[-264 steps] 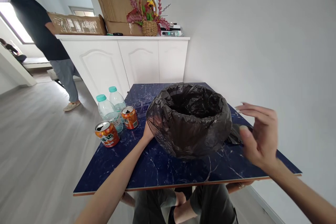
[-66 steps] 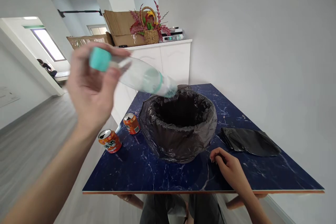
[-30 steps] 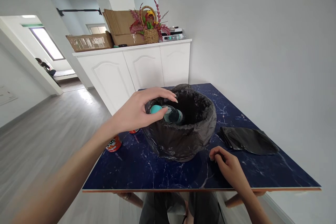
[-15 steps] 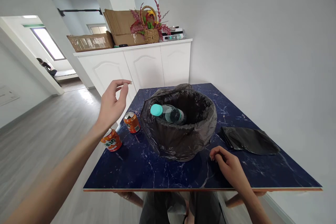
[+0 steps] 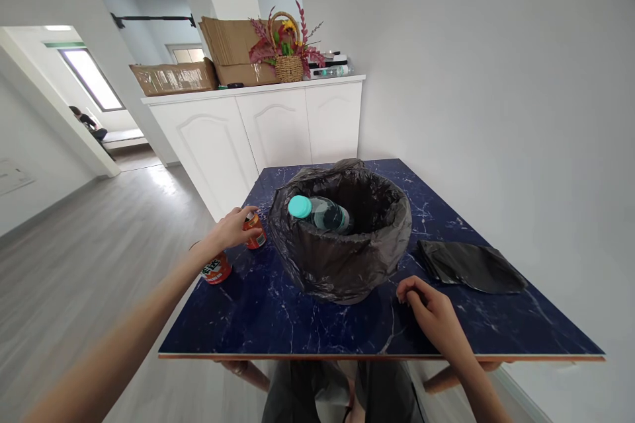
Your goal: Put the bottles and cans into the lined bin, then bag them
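My left hand (image 5: pixel 235 227) is at the farther orange drink can (image 5: pixel 254 238), its fingers over the top and the thumb across the front. Partly behind my left wrist stands a second orange can (image 5: pixel 217 271). A bin lined with a black plastic bag (image 5: pixel 342 264) sits in the middle of the table. Leaning inside it is a clear bottle with a turquoise cap (image 5: pixel 299 207), its neck at the left rim. My right hand (image 5: pixel 430 310) rests near the table's front edge, fingers curled and nothing visible in them.
A folded black plastic bag (image 5: pixel 471 268) lies on the right of the dark blue marbled table (image 5: pixel 278 337). Behind stands a white cabinet (image 5: pixel 278 122) bearing cardboard boxes (image 5: pixel 173 79) and a flower basket (image 5: pixel 288 69). A person (image 5: pixel 86 122) sits in the far room.
My left hand has come down from above the cans to the farther one, its fingers now around it. My right hand stays where it was. The view has shifted slightly.
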### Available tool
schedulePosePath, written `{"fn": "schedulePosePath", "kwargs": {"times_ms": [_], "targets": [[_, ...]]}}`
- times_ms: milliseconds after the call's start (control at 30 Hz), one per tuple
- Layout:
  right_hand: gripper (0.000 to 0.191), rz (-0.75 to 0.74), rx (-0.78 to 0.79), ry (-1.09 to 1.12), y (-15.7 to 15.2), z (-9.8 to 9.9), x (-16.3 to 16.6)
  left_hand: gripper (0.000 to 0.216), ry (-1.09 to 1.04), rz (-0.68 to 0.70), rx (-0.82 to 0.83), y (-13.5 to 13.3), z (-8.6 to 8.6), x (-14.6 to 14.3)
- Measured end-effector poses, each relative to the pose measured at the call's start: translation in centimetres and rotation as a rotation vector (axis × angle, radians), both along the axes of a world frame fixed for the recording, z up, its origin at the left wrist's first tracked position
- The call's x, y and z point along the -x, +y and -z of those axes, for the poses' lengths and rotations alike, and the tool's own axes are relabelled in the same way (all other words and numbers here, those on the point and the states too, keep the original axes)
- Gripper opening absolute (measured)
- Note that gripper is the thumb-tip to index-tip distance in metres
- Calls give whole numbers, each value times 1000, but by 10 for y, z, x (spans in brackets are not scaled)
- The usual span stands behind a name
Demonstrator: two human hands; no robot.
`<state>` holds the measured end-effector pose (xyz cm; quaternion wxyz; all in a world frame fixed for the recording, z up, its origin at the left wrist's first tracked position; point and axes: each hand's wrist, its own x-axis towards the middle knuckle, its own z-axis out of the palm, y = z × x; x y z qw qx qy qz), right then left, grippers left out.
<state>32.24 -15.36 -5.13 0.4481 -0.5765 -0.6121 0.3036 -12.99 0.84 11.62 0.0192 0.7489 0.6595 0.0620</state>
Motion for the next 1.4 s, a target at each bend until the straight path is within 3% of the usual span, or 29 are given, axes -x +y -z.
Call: {"fn": "schedulePosePath", "kwargs": {"times_ms": [67,133,233,367,533,633,700,900,1167,1300,1400], "targets": [[23,3,-2,2,0,-2,0,70,-126,-41,-197,-3,-16,-6],[23,7,-3,2,0,-4,1,71,-320,-31,-503,-8,-40,-17],[23,14,-8,-3,-1,-5,3,68,-538,150,-759,-26,-83,-46],[23,18,-6,-8,-1,-5,4,67,-654,435,-673,-71,-129,-101],[23,13,5,2,-2,-7,3,61,-467,716,-498,-111,-150,-156],[23,12,-3,5,-2,-9,4,62,-325,832,-334,-111,-148,-168],[23,15,-12,8,-1,-9,4,62,-316,828,-288,-107,-144,-169],[23,8,-23,-1,-1,-8,3,58,-494,612,-569,-98,-126,-143],[23,9,-30,-4,-1,-7,3,68,-376,197,-654,-90,-87,-52],[22,15,-20,-19,-1,-6,3,74,-221,-29,-537,-87,-55,4],[23,8,-10,-26,-1,-4,2,103,-86,-94,-403,-88,-29,37]]}}
